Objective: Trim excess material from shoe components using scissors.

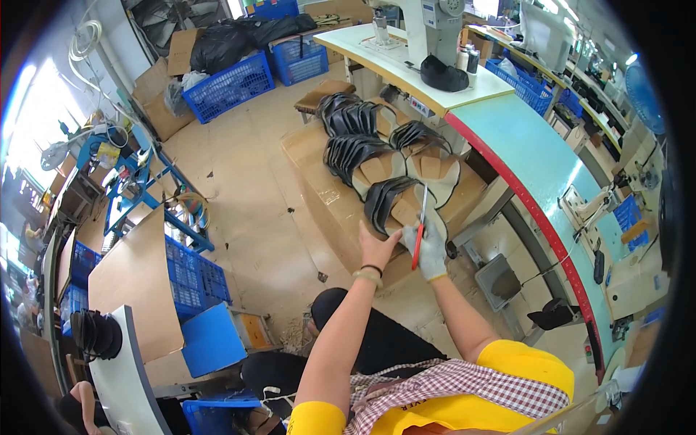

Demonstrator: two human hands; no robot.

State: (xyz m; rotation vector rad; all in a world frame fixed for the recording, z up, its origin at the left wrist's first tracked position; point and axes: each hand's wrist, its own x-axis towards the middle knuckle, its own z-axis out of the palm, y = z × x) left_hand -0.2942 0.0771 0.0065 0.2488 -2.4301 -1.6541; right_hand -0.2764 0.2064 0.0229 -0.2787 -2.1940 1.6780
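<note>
Several stacks of black shoe uppers (353, 154) with tan and white linings lie on a brown cardboard-covered surface (319, 192). My bare left hand (378, 246), a band at its wrist, is at the near end of the closest stack of shoe uppers (386, 204). Its thumb and fingers are on either side of that edge, closed on it as far as I can see. In a pale work glove, my right hand (433, 250) grips a red-handled tool with a slim metal blade (417, 250). The blade points away from me, over the nearest stack.
On the right, a curved turquoise table (518, 130) with a red edge borders the work. A sewing machine (435, 29) stands on the white tabletop beyond. Blue crates (230, 87) sit at the back; a cardboard sheet (134, 283) and blue crate (192, 279) stand left. A pedal (498, 279) lies below the table.
</note>
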